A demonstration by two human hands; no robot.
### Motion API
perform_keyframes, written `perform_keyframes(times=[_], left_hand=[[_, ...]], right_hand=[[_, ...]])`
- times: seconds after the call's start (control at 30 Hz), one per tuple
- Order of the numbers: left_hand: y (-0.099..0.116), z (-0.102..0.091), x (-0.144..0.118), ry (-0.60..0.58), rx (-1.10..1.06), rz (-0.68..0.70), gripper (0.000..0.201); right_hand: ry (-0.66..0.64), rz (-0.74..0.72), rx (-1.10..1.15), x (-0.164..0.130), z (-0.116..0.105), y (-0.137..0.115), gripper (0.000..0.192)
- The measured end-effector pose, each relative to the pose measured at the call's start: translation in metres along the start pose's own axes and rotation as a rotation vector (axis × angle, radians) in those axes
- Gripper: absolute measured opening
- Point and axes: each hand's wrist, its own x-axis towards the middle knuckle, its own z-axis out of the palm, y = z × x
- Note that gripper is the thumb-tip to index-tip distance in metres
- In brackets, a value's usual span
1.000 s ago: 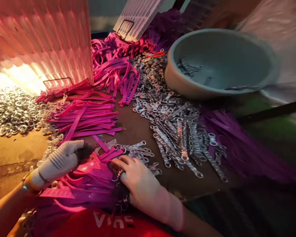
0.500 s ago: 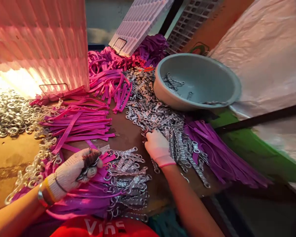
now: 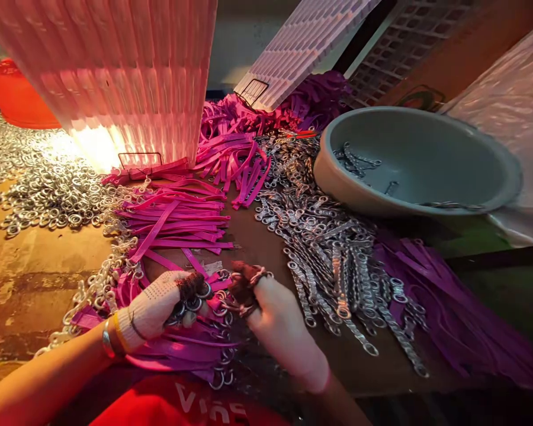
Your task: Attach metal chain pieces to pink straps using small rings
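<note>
My left hand, in a white dotted glove with dark-stained fingertips, is closed around several metal rings. Close to its right, my right hand wears a thin pale glove and has its fingers pinched together. A small ring-like metal end shows at its fingertips, apparently part of a short metal chain; the rest is hidden. Below both hands lie purple straps with metal rings at their right ends. My right hand and forearm cover the area beside these ends.
Short metal chains are heaped to the right, below a grey basin with a few chains inside. Pink straps lie mid-table. Loose rings spread at left before a ribbed plastic panel. Purple straps lie far right.
My right hand has left the chain heap and come leftward, near my left hand. My left hand still grips its rings. The view has turned left, showing a red object behind the panel.
</note>
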Motion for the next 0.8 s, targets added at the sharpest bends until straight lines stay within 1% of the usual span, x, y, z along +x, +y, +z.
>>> perform_keyframes(times=[0.07, 0.17, 0.23, 0.3, 0.33, 0.4, 0.5, 0.57, 0.63, 0.67, 0.73, 0.8], left_hand=[[-0.004, 0.001, -0.003, -0.026, 0.079, 0.051, 0.054], [-0.005, 0.001, -0.01, -0.054, 0.163, 0.134, 0.048], [-0.002, 0.002, -0.015, -0.049, 0.209, 0.135, 0.042], [0.002, 0.004, -0.019, -0.018, 0.236, 0.133, 0.037], [0.003, 0.005, -0.021, 0.001, 0.242, 0.143, 0.034], [0.005, 0.005, -0.023, 0.023, 0.242, 0.178, 0.03], [0.001, 0.004, -0.022, 0.005, 0.244, 0.168, 0.023], [-0.005, 0.004, -0.022, -0.011, 0.212, 0.13, 0.02], [-0.01, 0.005, -0.022, -0.019, 0.16, 0.102, 0.018], [-0.01, 0.006, -0.024, -0.02, 0.135, 0.092, 0.017], [-0.004, 0.008, -0.025, -0.011, 0.117, 0.08, 0.015], [0.009, 0.007, -0.02, -0.028, 0.195, 0.076, 0.015]], right_hand=[[-0.066, -0.009, 0.112, 0.003, 0.004, -0.023, 0.05], [-0.137, -0.012, 0.259, 0.005, 0.007, -0.038, 0.061], [-0.111, 0.007, 0.313, 0.003, 0.01, -0.039, 0.062], [-0.078, 0.026, 0.327, 0.0, 0.012, -0.039, 0.058], [-0.076, 0.028, 0.304, -0.002, 0.013, -0.038, 0.056], [-0.098, 0.017, 0.19, -0.004, 0.013, -0.039, 0.054], [-0.174, -0.039, -0.034, -0.002, 0.011, -0.042, 0.045], [-0.226, -0.088, -0.147, 0.0, 0.009, -0.044, 0.029], [-0.25, -0.127, -0.204, -0.001, 0.008, -0.045, 0.008], [-0.262, -0.139, -0.202, -0.003, 0.007, -0.044, 0.004], [-0.278, -0.139, -0.168, -0.008, 0.006, -0.041, 0.009], [-0.25, -0.104, -0.164, -0.012, 0.004, -0.035, 0.012]])
